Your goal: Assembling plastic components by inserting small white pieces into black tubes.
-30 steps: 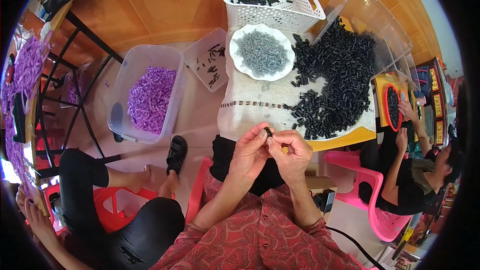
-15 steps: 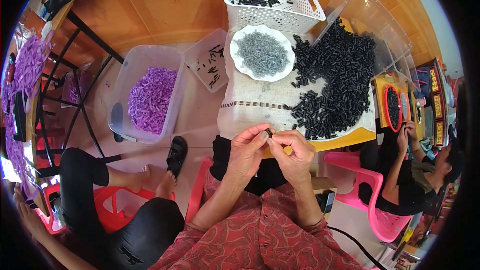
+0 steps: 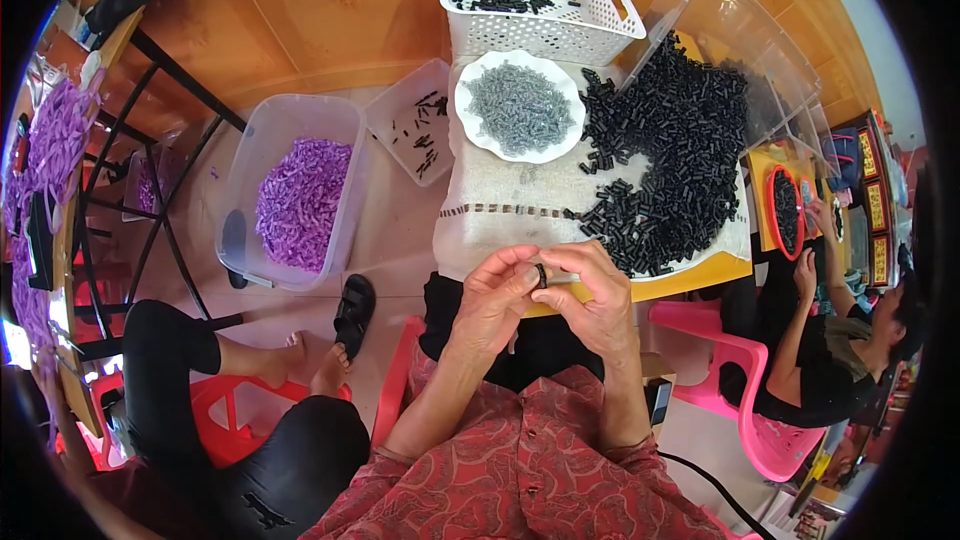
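Note:
Just off the table's front edge, my left hand point(image 3: 494, 300) and my right hand point(image 3: 597, 302) meet fingertip to fingertip. Between them is a small black tube-like piece point(image 3: 541, 276), pinched by both hands and partly hidden by the fingers. Beyond my hands, a large heap of similar black pieces point(image 3: 672, 170) covers the right of the pale cloth point(image 3: 500, 240). Left of the heap stands a white scalloped plate point(image 3: 473, 143) full of small clear pieces point(image 3: 522, 108).
A white perforated basket point(image 3: 545, 35) holds some black pieces. A clear bin point(image 3: 765, 60) lies tipped behind the heap. On the floor, a tub point(image 3: 357, 145) holds purple pieces, beside a shallow tray point(image 3: 395, 105). People sit left and right, one on a pink chair point(image 3: 745, 380).
My right hand's fingers have shifted up and curled around the black piece, which now stands more upright. The co-worker's hands at right have moved apart, one reaching toward the red tray.

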Demonstrator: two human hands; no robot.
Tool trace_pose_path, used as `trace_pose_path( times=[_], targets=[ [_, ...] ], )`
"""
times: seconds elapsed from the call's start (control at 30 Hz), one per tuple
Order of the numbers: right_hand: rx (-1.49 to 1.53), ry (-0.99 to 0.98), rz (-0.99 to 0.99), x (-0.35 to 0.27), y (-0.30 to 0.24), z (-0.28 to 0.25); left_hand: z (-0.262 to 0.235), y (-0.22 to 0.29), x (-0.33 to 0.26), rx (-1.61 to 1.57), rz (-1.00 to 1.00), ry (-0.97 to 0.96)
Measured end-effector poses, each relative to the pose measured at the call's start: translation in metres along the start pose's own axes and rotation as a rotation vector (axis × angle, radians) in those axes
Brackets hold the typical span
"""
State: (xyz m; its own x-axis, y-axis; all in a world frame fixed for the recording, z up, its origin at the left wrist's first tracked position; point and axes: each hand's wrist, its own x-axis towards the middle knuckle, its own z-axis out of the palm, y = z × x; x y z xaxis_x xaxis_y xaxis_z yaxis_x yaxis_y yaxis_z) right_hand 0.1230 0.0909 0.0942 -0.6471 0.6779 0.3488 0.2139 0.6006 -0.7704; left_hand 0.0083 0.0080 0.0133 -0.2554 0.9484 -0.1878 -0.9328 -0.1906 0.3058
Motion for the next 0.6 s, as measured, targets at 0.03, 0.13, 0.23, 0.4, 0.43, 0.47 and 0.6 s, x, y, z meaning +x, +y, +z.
trace_pose_path(
  times=[0.03,0.13,0.23,0.4,0.43,0.47,0.6],
  targets=[
    [-0.027,-0.036,-0.030,0.000,0.001,-0.001,-0.001,0.001,0.000,0.003,-0.018,-0.007],
    [0.007,-0.074,-0.021,-0.001,0.003,0.000,-0.004,-0.001,0.001,-0.012,-0.032,-0.004],
    [0.040,-0.070,0.013,-0.002,0.006,0.000,-0.006,-0.001,0.001,-0.012,-0.051,0.005],
    [0.049,-0.026,0.007,-0.004,0.010,0.003,-0.005,-0.002,0.002,0.001,-0.086,0.029],
    [0.051,-0.015,0.014,-0.004,0.011,0.003,-0.005,-0.003,0.003,0.010,-0.086,0.031],
    [0.049,-0.013,0.014,-0.005,0.012,0.002,-0.004,-0.003,0.003,0.010,-0.088,0.029],
    [0.028,0.028,0.027,-0.006,0.014,0.001,-0.005,0.000,0.003,0.068,-0.095,-0.090]
  ],
)
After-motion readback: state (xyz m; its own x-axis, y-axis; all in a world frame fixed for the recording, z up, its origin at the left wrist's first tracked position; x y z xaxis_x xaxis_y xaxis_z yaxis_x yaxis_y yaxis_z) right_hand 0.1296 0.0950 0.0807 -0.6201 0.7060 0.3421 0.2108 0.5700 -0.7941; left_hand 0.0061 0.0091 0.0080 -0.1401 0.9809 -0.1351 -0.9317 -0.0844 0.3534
